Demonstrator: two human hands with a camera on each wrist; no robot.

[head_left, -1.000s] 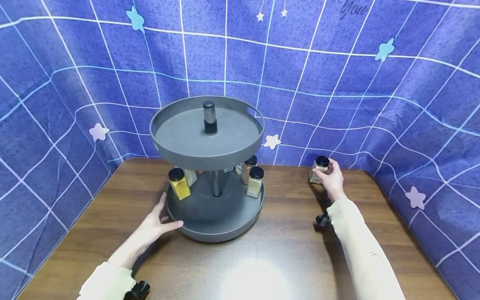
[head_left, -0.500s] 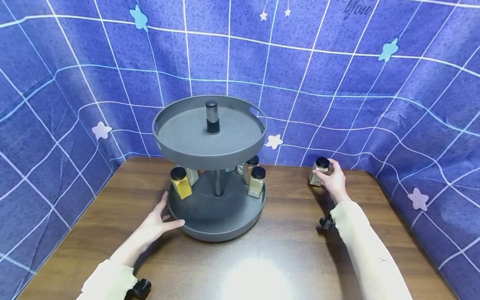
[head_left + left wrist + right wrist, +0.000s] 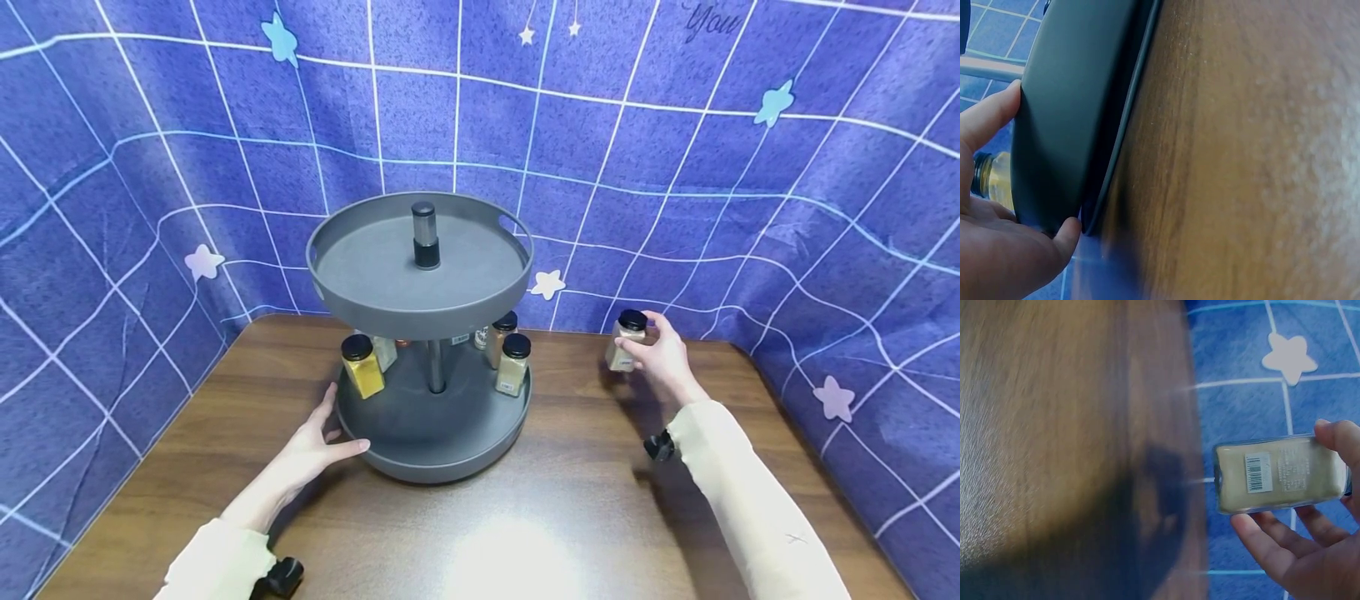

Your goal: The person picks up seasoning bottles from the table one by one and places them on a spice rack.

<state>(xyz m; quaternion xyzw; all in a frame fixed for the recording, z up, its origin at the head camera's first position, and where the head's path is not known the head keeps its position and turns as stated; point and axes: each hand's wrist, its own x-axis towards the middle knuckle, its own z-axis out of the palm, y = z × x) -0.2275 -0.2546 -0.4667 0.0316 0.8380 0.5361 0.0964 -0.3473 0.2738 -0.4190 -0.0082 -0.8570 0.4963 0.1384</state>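
In the head view, my right hand holds a spice jar with a black lid and pale powder inside. The jar is raised close over the wooden table. The right wrist view shows its barcode label, with thumb and fingers on opposite sides of the glass. My left hand grips the lower tray of a grey two-tier turntable at its front left, thumb at the rim and fingers spread along the wall. On that tray stand a yellow jar, a beige jar and several others, partly hidden.
The upper tray bears nothing but the central post. A blue curtain with white lines and stars surrounds the wooden table at the back and sides.
My right hand has lifted the spice jar slightly off the table and moved it a little left. The left hand and the turntable stay in place.
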